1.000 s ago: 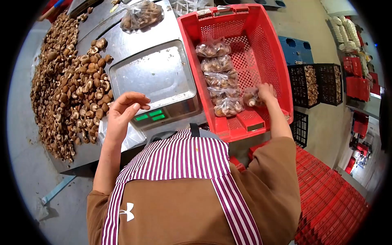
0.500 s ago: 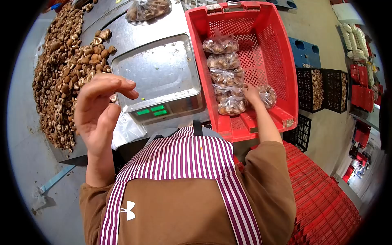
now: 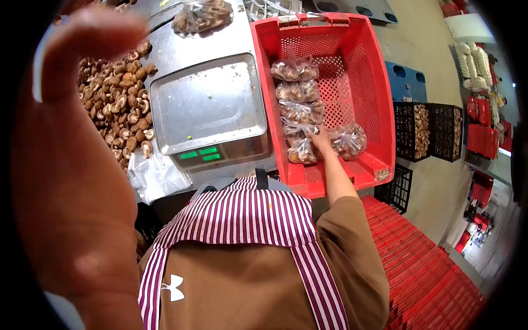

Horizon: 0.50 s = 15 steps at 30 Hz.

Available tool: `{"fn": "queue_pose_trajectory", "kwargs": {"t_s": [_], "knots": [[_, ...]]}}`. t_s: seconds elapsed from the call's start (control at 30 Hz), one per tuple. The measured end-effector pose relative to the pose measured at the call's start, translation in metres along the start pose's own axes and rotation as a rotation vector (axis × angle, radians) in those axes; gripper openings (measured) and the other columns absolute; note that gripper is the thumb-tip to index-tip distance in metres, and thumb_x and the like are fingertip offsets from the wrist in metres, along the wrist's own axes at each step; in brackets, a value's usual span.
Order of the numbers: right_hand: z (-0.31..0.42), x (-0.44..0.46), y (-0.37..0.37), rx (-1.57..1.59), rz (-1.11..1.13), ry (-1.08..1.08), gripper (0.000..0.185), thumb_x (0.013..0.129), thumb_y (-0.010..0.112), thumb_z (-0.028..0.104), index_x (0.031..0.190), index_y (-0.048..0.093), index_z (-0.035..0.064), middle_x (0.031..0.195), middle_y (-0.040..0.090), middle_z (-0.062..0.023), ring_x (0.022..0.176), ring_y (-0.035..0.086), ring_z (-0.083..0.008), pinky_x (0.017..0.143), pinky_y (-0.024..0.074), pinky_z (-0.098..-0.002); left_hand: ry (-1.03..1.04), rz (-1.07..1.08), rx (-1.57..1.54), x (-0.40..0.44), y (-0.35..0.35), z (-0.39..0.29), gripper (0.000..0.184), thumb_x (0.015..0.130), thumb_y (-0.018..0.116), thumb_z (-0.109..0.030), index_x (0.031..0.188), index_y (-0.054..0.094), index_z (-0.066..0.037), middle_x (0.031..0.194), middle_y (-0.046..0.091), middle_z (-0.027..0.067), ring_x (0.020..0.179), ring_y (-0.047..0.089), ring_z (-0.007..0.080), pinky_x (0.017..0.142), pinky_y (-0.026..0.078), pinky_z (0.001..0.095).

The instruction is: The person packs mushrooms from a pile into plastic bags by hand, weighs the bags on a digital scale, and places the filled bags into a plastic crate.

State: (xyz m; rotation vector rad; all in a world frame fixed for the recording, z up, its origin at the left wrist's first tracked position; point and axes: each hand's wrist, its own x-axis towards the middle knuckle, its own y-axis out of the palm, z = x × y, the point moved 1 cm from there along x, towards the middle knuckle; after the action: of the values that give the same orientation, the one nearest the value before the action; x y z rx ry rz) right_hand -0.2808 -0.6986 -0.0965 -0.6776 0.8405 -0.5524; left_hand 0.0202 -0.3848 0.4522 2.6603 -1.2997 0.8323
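My left hand [image 3: 82,165] is raised very close to the camera at the left, blurred, its fingers curved and apart with nothing seen in them. Inside the red crate [image 3: 380,126], my right hand [image 3: 320,139] has its fingers closed on the top of a clear bag of mushrooms [image 3: 302,153] near the front of the left column. Just right of that hand lies another bag of mushrooms [image 3: 350,142]. Behind it, more bags [image 3: 297,91] line the crate's left side. A scale with a metal tray [image 3: 209,104] stands left of the crate, its green display lit.
Loose mushrooms [image 3: 124,93] are heaped on the metal table [image 3: 165,47] at the left. Empty plastic bags [image 3: 157,179] lie by the scale, and a filled bag [image 3: 202,15] sits behind it. Black crates [image 3: 405,132] and stacked red crates [image 3: 423,258] are at the right.
My left hand has risen toward the camera. My right hand released the separate bag at the right, which now sits upright beside the column, and moved left onto a front bag.
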Motion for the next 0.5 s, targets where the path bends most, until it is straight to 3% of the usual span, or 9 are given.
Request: {"fn": "queue_pose_trajectory", "kwargs": {"t_s": [0.07, 0.27, 0.33, 0.43, 0.5], "knots": [[0.004, -0.004, 0.002, 0.081, 0.001, 0.1, 0.055, 0.079, 0.074, 0.027, 0.128, 0.06, 0.0064, 0.126, 0.063, -0.0213, 0.119, 0.059, -0.0343, 0.1, 0.0452, -0.0406, 0.031, -0.019, 0.021, -0.002, -0.002, -0.001, 0.056, 0.093, 0.066, -0.032, 0.137, 0.047, -0.003, 0.124, 0.058, 0.0176, 0.107, 0.06, 0.031, 0.091, 0.05, 0.0445], [0.016, -0.022, 0.01, 0.076, -0.075, 0.059, 0.053, 0.082, 0.069, 0.037, 0.127, 0.061, 0.0081, 0.123, 0.064, -0.0218, 0.117, 0.06, -0.0365, 0.099, 0.046, -0.0427, 0.134, -0.198, 0.179, 0.006, -0.024, 0.017, 0.058, 0.092, 0.066, -0.033, 0.137, 0.046, -0.003, 0.125, 0.057, 0.0177, 0.109, 0.059, 0.031, 0.092, 0.049, 0.0447], [-0.005, -0.017, 0.022, 0.147, -0.12, -0.018, 0.052, 0.083, 0.068, 0.036, 0.126, 0.061, 0.0078, 0.119, 0.065, -0.025, 0.112, 0.062, -0.0378, 0.095, 0.0484, -0.0433, 0.173, -0.283, 0.246, 0.015, -0.041, 0.031, 0.058, 0.092, 0.066, -0.034, 0.137, 0.046, -0.003, 0.125, 0.057, 0.0178, 0.11, 0.059, 0.031, 0.093, 0.049, 0.0447], [0.02, -0.027, 0.006, 0.301, -0.067, -0.047, 0.054, 0.084, 0.069, 0.037, 0.126, 0.058, 0.0066, 0.116, 0.066, -0.0229, 0.112, 0.063, -0.0381, 0.093, 0.0492, -0.0434, 0.273, -0.439, 0.362, 0.037, -0.073, 0.035, 0.059, 0.092, 0.066, -0.035, 0.138, 0.045, -0.003, 0.125, 0.057, 0.0179, 0.11, 0.058, 0.0309, 0.093, 0.049, 0.0448], [0.015, -0.027, 0.007, 0.171, -0.07, 0.047, 0.053, 0.084, 0.069, 0.033, 0.128, 0.056, 0.0052, 0.117, 0.066, -0.0236, 0.11, 0.063, -0.0393, 0.093, 0.0498, -0.0444, 0.322, -0.559, 0.432, 0.056, -0.097, 0.028, 0.059, 0.092, 0.066, -0.035, 0.138, 0.045, -0.003, 0.126, 0.057, 0.0179, 0.111, 0.058, 0.0309, 0.094, 0.049, 0.0449]]}}
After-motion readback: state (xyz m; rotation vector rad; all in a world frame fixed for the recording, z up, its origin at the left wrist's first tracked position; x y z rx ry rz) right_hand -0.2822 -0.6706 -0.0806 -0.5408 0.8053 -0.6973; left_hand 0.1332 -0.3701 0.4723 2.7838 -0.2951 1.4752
